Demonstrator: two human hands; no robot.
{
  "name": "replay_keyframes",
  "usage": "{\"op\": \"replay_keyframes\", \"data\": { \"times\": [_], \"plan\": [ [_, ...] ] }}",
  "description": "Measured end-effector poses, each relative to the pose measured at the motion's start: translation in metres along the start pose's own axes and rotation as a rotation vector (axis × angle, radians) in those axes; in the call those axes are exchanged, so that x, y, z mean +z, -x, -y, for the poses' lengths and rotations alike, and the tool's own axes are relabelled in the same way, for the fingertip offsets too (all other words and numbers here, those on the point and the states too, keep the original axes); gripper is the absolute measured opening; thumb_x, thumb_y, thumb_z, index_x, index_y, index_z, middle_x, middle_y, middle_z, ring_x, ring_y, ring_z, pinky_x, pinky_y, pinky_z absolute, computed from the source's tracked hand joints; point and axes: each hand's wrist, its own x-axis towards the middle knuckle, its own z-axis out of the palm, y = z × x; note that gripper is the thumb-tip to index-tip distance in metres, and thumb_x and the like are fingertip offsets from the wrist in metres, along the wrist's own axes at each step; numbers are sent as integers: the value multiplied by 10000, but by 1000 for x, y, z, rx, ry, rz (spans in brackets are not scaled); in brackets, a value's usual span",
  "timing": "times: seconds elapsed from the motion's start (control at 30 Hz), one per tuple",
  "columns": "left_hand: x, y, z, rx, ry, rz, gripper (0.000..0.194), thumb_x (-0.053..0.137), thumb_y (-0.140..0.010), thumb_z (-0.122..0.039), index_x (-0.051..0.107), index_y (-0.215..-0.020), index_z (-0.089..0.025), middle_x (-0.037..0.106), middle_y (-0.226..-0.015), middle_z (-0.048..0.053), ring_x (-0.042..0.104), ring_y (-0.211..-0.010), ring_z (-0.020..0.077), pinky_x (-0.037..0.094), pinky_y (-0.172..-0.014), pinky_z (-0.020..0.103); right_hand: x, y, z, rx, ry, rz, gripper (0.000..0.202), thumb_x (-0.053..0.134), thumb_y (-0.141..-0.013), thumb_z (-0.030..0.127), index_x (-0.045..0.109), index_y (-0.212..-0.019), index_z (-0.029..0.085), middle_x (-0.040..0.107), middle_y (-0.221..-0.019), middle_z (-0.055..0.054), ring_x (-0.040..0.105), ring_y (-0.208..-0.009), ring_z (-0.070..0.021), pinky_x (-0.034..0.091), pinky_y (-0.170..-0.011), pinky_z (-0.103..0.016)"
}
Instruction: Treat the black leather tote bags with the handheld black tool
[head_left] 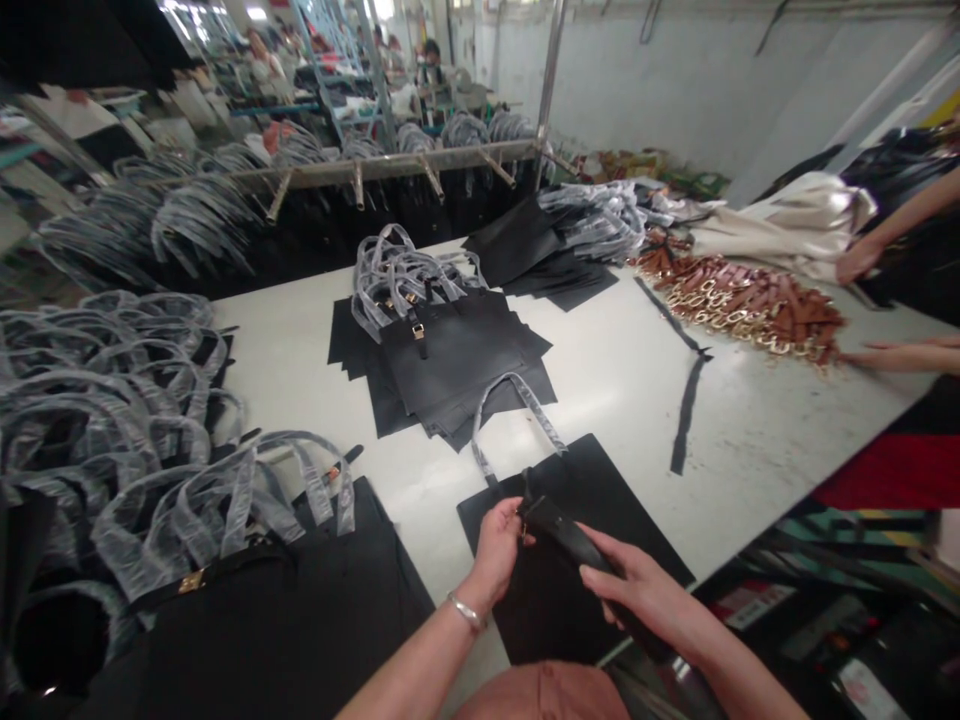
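A black bag panel (600, 500) lies on the table in front of me, its plastic-wrapped handle (536, 405) standing up at the far edge. My left hand (501, 545) is closed with a pinch at a small black strap (528, 487) near the panel's top edge; a bit of gold-coloured metal shows by the fingertips. My right hand (637, 580) wraps round a long black tool (566, 535), its exact kind unclear. The tool's far end reaches the strap beside my left fingers and hides part of it.
Stacked black bag panels (457, 350) with wrapped handles lie ahead, more panels (300, 610) at left. Brown straps with gold rings (750, 305) are heaped at right, near another person's hands (862, 258). A black strip (684, 415) lies on the table (615, 380). A metal rack (337, 172) stands behind.
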Motion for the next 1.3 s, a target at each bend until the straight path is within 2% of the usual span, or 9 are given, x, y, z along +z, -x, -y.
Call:
{"op": "replay_keyframes", "data": {
  "times": [0.13,0.27,0.37,0.5,0.73,0.87,1.07,1.2,1.3],
  "plan": [
    [0,-1,-1,25,-21,1,264,651,-770,-332,686,-936,-131,675,-829,73,592,-672,148,450,-556,234,10,-12,2,-30,-1,-48,787,650,-738,480,439,-1434,179,549,-626,52,506,-448,-106,393,-454,-249],
    [3,1,-8,-71,100,-31,295,682,-743,-308,664,-977,-129,693,-970,128,667,-827,211,465,-591,242,4,-14,4,-93,-22,-158,784,642,-761,476,407,-1453,192,574,-644,46,519,-483,-118,413,-477,-259],
    [5,4,-9,-129,148,-36,337,713,-727,-303,667,-1014,-134,689,-1040,139,664,-912,224,491,-658,255,-3,-4,3,-53,-25,-127,795,643,-766,478,392,-1463,190,556,-614,53,520,-483,-120,403,-479,-257],
    [6,5,-3,-70,117,-4,317,698,-763,-323,683,-1018,-134,695,-975,110,640,-804,169,499,-663,251,0,0,0,17,-23,-54,829,659,-729,499,410,-1453,181,536,-619,57,506,-458,-113,382,-461,-256],
    [5,9,-2,-106,158,-2,354,701,-769,-329,665,-1063,-134,680,-1084,147,651,-980,247,509,-694,267,-1,-7,1,-45,-57,-141,803,648,-747,478,398,-1456,194,566,-653,49,519,-474,-111,393,-467,-253],
    [5,9,-3,-52,98,-2,297,659,-782,-294,690,-1032,-137,696,-971,104,639,-836,179,501,-680,256,-3,-2,-1,17,-61,-38,797,661,-744,469,409,-1449,195,569,-689,44,509,-461,-94,372,-452,-237],
    [6,8,-3,-32,94,-25,278,649,-746,-245,693,-995,-130,689,-928,91,620,-802,170,471,-608,228,3,-7,1,-39,-71,-78,807,663,-742,464,406,-1450,175,573,-674,44,511,-466,-101,392,-456,-246],
    [5,8,-3,-65,112,-35,246,655,-723,-220,706,-941,-120,673,-805,56,559,-629,106,448,-583,217,1,-7,-1,34,-82,-20,801,675,-731,466,424,-1439,185,583,-694,38,514,-450,-93,372,-432,-231],
    [5,8,-3,-96,144,-43,259,690,-693,-222,704,-929,-116,697,-865,93,629,-736,153,439,-582,212,-1,-10,-1,4,-89,-90,771,658,-746,457,428,-1435,199,579,-682,46,529,-465,-101,401,-450,-238]
  ]
}}
